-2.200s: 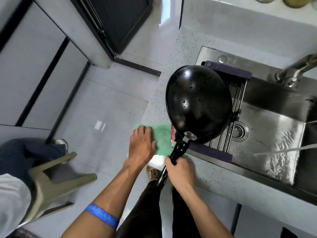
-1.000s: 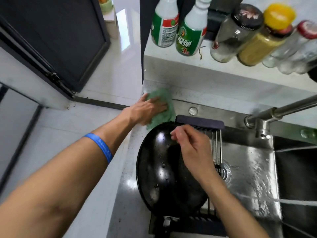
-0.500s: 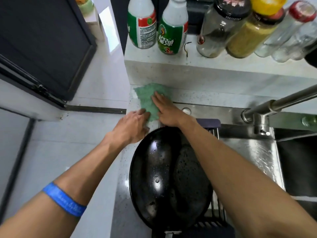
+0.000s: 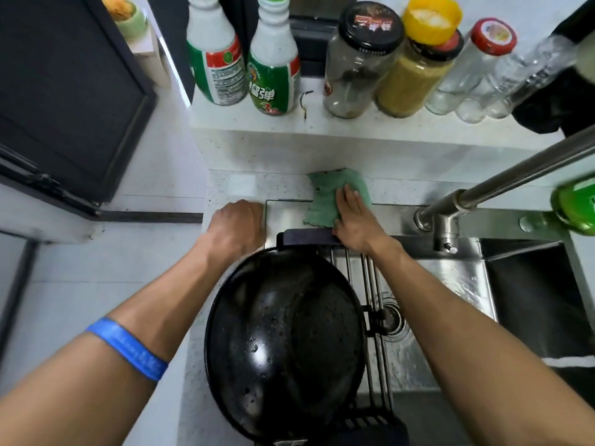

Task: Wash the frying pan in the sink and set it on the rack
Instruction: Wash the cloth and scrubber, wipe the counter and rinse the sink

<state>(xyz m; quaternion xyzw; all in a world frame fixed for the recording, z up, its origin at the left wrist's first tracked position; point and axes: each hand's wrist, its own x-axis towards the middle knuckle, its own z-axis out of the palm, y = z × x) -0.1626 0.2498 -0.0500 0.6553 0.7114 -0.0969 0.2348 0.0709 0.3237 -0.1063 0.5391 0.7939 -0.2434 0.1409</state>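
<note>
The black frying pan [image 4: 283, 342] lies wet on the rack [image 4: 370, 284] that spans the left end of the steel sink [image 4: 450, 284]; its handle end is at the bottom edge. My right hand [image 4: 352, 217] presses flat on a green cloth [image 4: 325, 201] on the counter behind the sink. My left hand [image 4: 238, 225] rests on the counter's left corner beside the pan, fingers curled under, holding nothing visible.
A ledge behind the sink carries two green-and-white bottles [image 4: 273, 66], several jars [image 4: 360, 59] and clear bottles. The faucet [image 4: 502, 188] reaches in from the right. A green bottle [image 4: 576, 204] stands at the sink's right. A dark cabinet door [image 4: 64, 91] is on the left.
The pan was set on the rack and released. The cloth passed from my left hand to my right, which has slid it rightward along the counter behind the sink. The left hand drew back.
</note>
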